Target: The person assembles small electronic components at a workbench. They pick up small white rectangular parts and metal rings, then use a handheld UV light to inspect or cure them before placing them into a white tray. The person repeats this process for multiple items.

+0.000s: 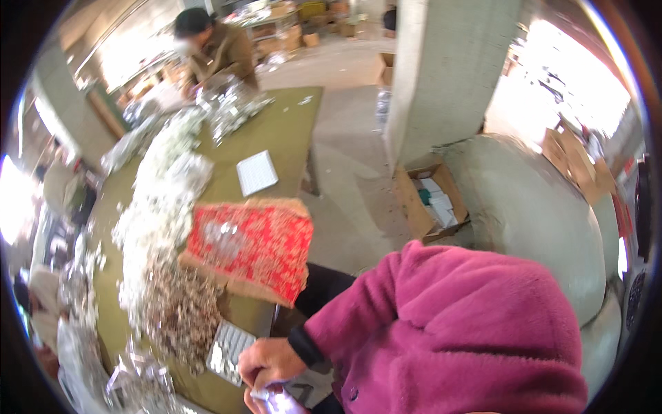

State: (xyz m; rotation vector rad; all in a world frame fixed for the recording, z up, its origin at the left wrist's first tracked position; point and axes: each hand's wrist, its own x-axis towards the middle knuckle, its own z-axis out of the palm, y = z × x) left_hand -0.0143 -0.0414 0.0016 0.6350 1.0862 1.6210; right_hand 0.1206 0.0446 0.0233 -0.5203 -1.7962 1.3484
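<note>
My right hand (272, 360), in a pink fleece sleeve with a black cuff, is closed with its fingers curled down at the lower middle. Just below it, at the bottom edge, my left hand (251, 400) shows only in part, its fingers bent together. Between and beside the fingertips is a small, glaring bright thing (284, 401), too washed out to name. Directly left of my right hand lies a grey tray (219, 359) with rows of small pieces. A heap of brownish small pieces (176, 314) spreads beside that tray.
A long green table (289, 117) carries a white heap (162, 186), a red patterned cloth (252, 238), a white tray (257, 172) and clear plastic bags (141, 379). One person (221, 52) works at its far end. Rightward stand a cardboard box (414, 203), a pillar (448, 76) and large pale sacks (527, 196).
</note>
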